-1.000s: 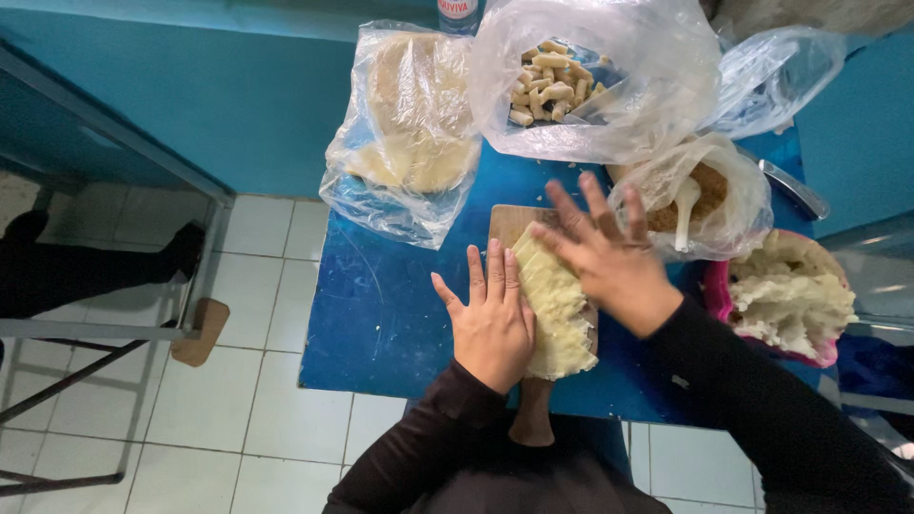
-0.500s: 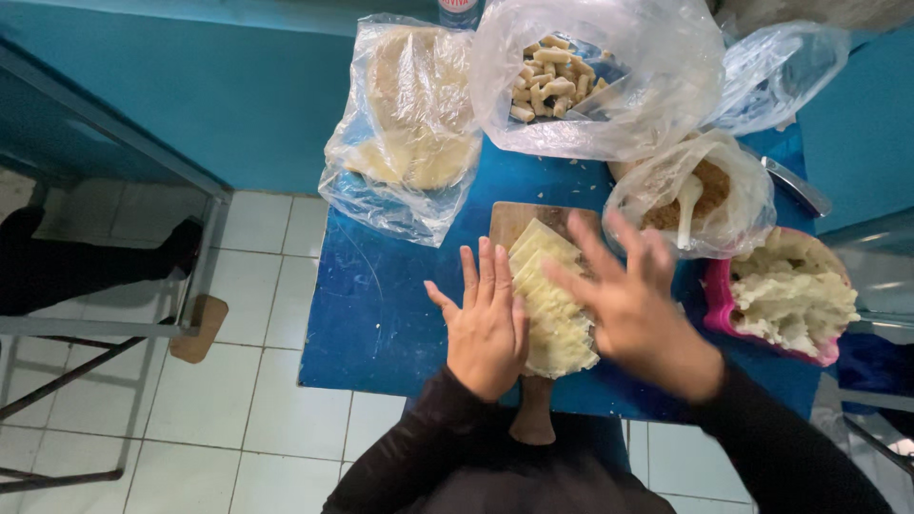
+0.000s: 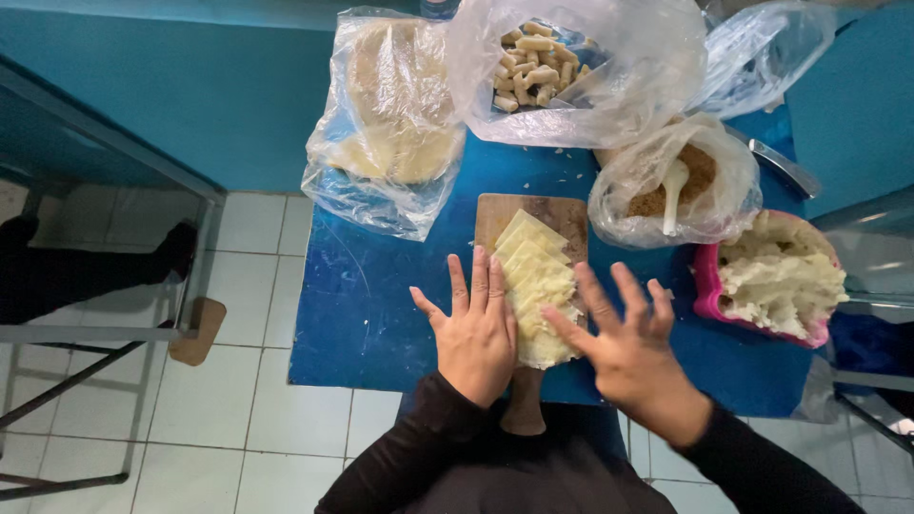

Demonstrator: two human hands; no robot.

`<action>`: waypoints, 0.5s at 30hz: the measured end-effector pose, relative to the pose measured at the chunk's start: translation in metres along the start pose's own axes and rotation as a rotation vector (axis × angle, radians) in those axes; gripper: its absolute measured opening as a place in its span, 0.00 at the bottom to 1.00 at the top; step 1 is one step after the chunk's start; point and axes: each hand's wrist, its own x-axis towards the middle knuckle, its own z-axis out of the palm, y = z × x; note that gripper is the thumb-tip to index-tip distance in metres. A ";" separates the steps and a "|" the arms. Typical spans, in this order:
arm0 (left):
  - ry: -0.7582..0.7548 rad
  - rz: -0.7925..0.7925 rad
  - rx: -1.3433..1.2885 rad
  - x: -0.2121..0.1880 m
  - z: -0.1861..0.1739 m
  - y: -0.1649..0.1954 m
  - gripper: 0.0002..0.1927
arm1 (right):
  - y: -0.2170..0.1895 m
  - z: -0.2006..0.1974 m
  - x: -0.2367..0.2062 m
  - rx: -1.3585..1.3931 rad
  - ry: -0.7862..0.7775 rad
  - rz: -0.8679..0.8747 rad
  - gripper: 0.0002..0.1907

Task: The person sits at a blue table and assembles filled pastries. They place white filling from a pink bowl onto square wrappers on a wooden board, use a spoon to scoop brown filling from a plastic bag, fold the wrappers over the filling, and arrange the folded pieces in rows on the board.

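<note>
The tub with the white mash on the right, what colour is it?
Pink tub, clearest in the head view.

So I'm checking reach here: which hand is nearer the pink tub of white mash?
Right. The right hand lies spread just left of the pink tub, apart from it. The left hand is farther off, across the wooden board.

Dough sheet [image 3: 538, 286] lies on the board [image 3: 557, 211] between both hands, bags behind, tub [image 3: 709, 295] right.

place: food-prep spot | cutting board [image 3: 552, 214]; bagged ingredients [image 3: 557, 62]; tiled floor [image 3: 238, 381]
</note>
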 end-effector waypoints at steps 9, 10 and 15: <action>0.024 -0.026 0.031 0.002 0.011 0.001 0.33 | -0.004 -0.030 -0.001 -0.269 -0.045 -0.170 0.24; 0.025 -0.027 0.019 0.002 0.012 0.003 0.33 | -0.004 -0.028 0.001 -0.177 -0.007 -0.134 0.26; 0.014 -0.036 0.002 0.006 0.015 0.002 0.34 | 0.002 -0.016 0.004 -0.114 -0.063 -0.035 0.25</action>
